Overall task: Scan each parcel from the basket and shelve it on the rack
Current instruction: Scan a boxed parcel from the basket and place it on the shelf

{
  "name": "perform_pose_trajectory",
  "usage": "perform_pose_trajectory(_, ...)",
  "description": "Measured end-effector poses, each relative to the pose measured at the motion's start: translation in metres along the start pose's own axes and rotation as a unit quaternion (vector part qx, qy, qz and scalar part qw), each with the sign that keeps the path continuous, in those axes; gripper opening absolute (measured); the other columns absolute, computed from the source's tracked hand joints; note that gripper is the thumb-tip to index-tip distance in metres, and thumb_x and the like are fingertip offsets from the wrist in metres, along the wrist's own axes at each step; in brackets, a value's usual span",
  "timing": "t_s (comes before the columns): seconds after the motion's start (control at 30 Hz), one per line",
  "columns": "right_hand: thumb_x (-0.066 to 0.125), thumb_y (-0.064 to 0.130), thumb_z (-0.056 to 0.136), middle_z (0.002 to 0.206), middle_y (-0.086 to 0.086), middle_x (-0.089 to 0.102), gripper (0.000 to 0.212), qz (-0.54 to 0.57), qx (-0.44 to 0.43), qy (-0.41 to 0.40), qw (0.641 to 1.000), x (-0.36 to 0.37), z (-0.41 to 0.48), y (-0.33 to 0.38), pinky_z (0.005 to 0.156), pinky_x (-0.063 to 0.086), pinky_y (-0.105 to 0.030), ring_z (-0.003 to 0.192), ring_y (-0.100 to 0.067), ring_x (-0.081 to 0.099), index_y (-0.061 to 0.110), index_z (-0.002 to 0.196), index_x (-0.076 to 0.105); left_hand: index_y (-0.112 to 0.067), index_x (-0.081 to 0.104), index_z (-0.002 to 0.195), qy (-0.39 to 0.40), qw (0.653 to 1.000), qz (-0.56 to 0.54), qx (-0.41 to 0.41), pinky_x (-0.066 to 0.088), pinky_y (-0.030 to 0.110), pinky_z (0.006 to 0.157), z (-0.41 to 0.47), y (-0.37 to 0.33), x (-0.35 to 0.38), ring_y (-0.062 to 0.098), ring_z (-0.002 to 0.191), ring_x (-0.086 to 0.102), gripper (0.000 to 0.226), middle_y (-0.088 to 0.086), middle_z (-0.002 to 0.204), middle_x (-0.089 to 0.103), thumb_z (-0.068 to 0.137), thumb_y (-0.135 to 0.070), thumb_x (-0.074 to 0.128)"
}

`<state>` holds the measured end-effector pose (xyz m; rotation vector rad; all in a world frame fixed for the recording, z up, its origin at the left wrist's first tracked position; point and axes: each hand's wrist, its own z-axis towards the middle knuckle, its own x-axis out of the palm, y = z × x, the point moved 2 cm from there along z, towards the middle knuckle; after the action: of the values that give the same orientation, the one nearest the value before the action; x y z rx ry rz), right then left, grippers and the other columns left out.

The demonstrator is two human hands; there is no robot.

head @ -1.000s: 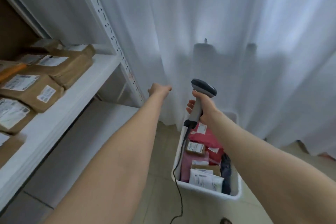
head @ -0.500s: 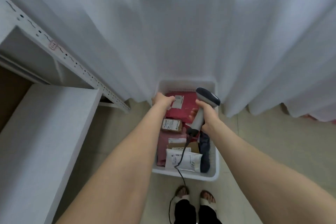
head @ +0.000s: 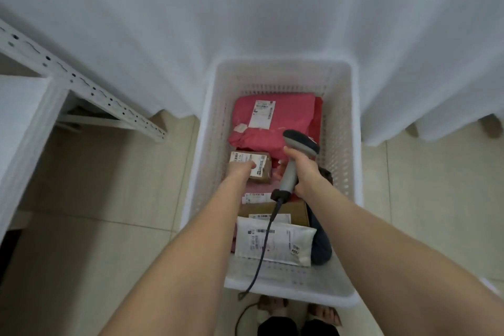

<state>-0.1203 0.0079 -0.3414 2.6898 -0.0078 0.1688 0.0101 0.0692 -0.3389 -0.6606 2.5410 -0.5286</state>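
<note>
Both forearms (head: 191,254) are shown uncovered from the lower edge to the left hand (head: 240,169) and the right hand (head: 304,169). Black trousers (head: 278,328) are worn, seen only at the hems. Open sandals (head: 272,307) are worn on the feet, with the toes (head: 326,314) left exposed; strap detail is blurred.

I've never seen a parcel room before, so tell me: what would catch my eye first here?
A white basket on the floor, full of parcels, fills the middle, with a big red parcel at its far end. The right hand grips a grey scanner over the basket, its cable trailing down, while the left hand touches a small brown box left of the scanner.
</note>
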Motion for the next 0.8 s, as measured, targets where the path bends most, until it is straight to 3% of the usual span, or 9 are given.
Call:
perform_pose_trajectory(0.07, 0.078, 0.028, 0.08, 0.099, -0.014, 0.065, 0.05, -0.02, 0.004, 0.009, 1.0, 0.006, 0.032, -0.01, 0.089, 0.056, -0.047, 0.089, -0.029, 0.065, 0.002, 0.118, 0.058, -0.003, 0.052, 0.131, 0.021, 0.998, -0.047, -0.039, 0.047, 0.045, 0.1, 0.034, 0.025, 0.013, 0.032, 0.114, 0.059, 0.042, 0.016, 0.126, 0.061, 0.09, -0.012, 0.058)
perform_pose_trajectory(0.17, 0.079, 0.033, 0.078, 0.104, -0.012, 0.063, 0.057, -0.074, -0.019, 0.012, 0.997, 0.014, 0.074, -0.019, 0.086, 0.056, -0.044, 0.095, -0.028, 0.064, 0.005, 0.12, 0.053, -0.008, 0.05, 0.133, 0.028, 0.992, -0.103, -0.061, 0.045, 0.046, 0.102, 0.07, 0.05, 0.029, 0.032, 0.117, 0.057, 0.045, 0.014, 0.129, 0.06, 0.09, -0.013, 0.06)
perform_pose_trajectory(0.27, 0.078, 0.028, 0.079, 0.085, -0.005, 0.065, 0.043, -0.106, -0.06, 0.036, 0.992, 0.026, 0.106, -0.023, 0.059, 0.054, -0.029, 0.072, -0.019, 0.065, 0.008, 0.108, 0.055, -0.009, 0.054, 0.128, 0.024, 0.986, -0.152, -0.058, 0.049, 0.046, 0.097, 0.098, 0.063, 0.038, 0.032, 0.112, 0.059, 0.038, 0.014, 0.125, 0.062, 0.091, -0.012, 0.06)
perform_pose_trajectory(0.4, 0.078, 0.021, 0.08, 0.081, -0.008, 0.069, 0.029, -0.111, -0.063, 0.078, 0.989, 0.043, 0.137, -0.03, 0.063, 0.058, -0.032, 0.067, -0.02, 0.068, 0.008, 0.098, 0.06, -0.009, 0.057, 0.123, 0.043, 0.972, -0.216, -0.084, 0.056, 0.044, 0.069, 0.124, 0.068, 0.046, 0.035, 0.098, 0.066, 0.032, 0.018, 0.114, 0.067, 0.093, -0.021, 0.059)
perform_pose_trajectory(0.57, 0.077, 0.019, 0.081, 0.074, -0.007, 0.072, 0.021, -0.153, -0.032, 0.112, 0.981, 0.043, 0.148, -0.04, 0.052, 0.057, -0.028, 0.062, -0.019, 0.07, 0.008, 0.093, 0.064, -0.009, 0.056, 0.122, 0.058, 0.965, -0.228, -0.113, 0.053, 0.051, 0.088, 0.142, 0.07, 0.047, 0.035, 0.102, 0.064, 0.038, 0.017, 0.112, 0.067, 0.089, -0.026, 0.065)
perform_pose_trajectory(0.63, 0.077, 0.019, 0.081, 0.078, -0.008, 0.073, 0.022, -0.149, -0.034, 0.11, 0.982, 0.039, 0.146, -0.039, 0.051, 0.056, -0.027, 0.063, -0.019, 0.07, 0.007, 0.095, 0.065, -0.009, 0.057, 0.123, 0.062, 0.965, -0.226, -0.122, 0.054, 0.049, 0.083, 0.139, 0.071, 0.046, 0.033, 0.1, 0.065, 0.038, 0.016, 0.113, 0.067, 0.088, -0.021, 0.066)
perform_pose_trajectory(0.73, 0.077, 0.019, 0.081, 0.083, -0.008, 0.071, 0.028, -0.13, -0.042, 0.091, 0.986, 0.029, 0.13, -0.033, 0.052, 0.054, -0.026, 0.067, -0.019, 0.069, 0.007, 0.102, 0.064, -0.01, 0.058, 0.121, 0.058, 0.967, -0.211, -0.128, 0.05, 0.043, 0.064, 0.121, 0.07, 0.039, 0.031, 0.092, 0.064, 0.036, 0.015, 0.115, 0.067, 0.087, -0.017, 0.066)
perform_pose_trajectory(0.8, 0.075, 0.018, 0.082, 0.084, -0.007, 0.069, 0.031, -0.124, -0.043, 0.079, 0.988, 0.024, 0.106, -0.025, 0.049, 0.052, -0.025, 0.067, -0.018, 0.067, 0.006, 0.108, 0.062, -0.008, 0.056, 0.124, 0.072, 0.964, -0.226, -0.118, 0.053, 0.052, 0.076, 0.101, 0.061, 0.03, 0.034, 0.099, 0.064, 0.035, 0.017, 0.116, 0.066, 0.089, -0.013, 0.064)
